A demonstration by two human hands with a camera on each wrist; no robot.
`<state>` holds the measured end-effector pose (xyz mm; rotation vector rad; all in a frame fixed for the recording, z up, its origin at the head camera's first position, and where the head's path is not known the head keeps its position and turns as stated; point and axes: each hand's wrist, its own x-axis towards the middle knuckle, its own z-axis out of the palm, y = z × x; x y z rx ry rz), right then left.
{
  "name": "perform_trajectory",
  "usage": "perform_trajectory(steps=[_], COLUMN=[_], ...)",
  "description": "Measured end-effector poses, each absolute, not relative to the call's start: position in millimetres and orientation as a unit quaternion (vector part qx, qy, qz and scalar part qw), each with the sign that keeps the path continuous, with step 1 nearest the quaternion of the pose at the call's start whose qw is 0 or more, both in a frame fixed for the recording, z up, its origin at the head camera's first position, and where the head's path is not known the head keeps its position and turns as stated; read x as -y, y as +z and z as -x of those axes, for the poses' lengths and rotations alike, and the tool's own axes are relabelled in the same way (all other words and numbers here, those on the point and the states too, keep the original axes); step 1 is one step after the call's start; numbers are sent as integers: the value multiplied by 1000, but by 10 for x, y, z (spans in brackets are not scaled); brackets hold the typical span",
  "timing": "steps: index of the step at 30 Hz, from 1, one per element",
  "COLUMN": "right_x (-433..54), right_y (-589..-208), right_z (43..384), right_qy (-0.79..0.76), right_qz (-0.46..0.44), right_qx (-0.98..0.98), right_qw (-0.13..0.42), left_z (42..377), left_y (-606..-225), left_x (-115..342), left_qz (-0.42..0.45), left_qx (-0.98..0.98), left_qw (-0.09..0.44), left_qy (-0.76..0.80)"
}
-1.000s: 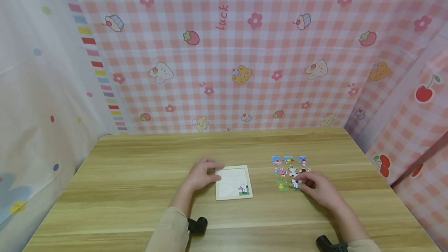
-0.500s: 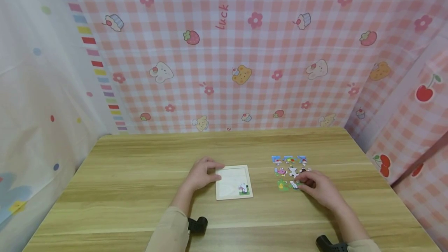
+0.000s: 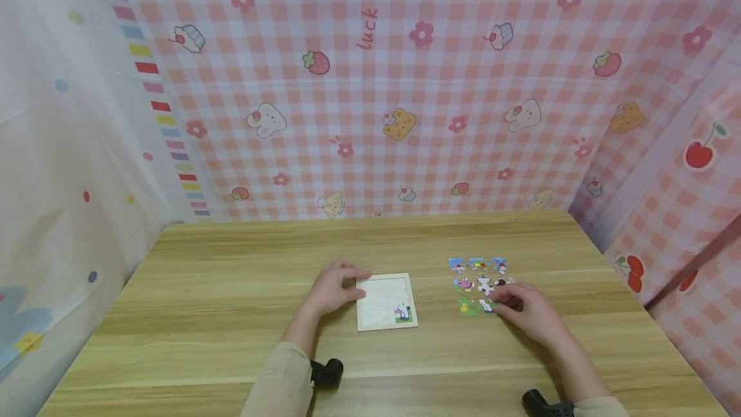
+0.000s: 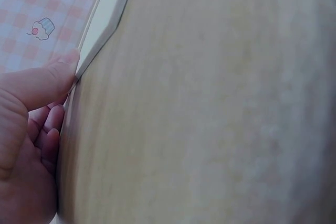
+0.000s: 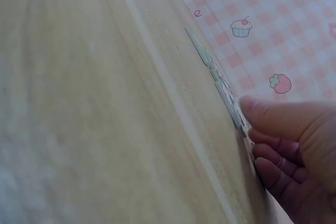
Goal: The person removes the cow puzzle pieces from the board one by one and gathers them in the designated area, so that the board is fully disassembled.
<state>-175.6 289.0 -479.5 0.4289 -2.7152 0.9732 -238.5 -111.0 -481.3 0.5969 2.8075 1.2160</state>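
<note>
The pink checked backdrop [image 3: 405, 82] reads "luck life" in pink letters.

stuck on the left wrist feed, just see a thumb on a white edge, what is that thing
Observer: A white puzzle tray; your left hand touches its left edge.
Operator: anything in it
Observer: One fitted piece, in the near right corner.
Operator: where's the other hand
Observer: The right hand is on the loose pieces right of the tray, fingertips at the near-row piece.
</note>
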Motion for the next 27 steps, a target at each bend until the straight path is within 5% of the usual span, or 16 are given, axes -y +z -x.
perform_trajectory(steps=[11,27], right_x=[-2651,-1882], right_y=[-4713,-4794], right_z=[1771,1888], right_qy=[343,362], right_qz=[-189,-301], right_qx=[910,881], right_qw=[133,42], left_z=[2395,2409], left_y=[-4821,-4836], left_x=[1110,1121], left_qz=[-187,-187], left_qx=[-901,-902], left_qw=[17,22], left_qy=[391,389])
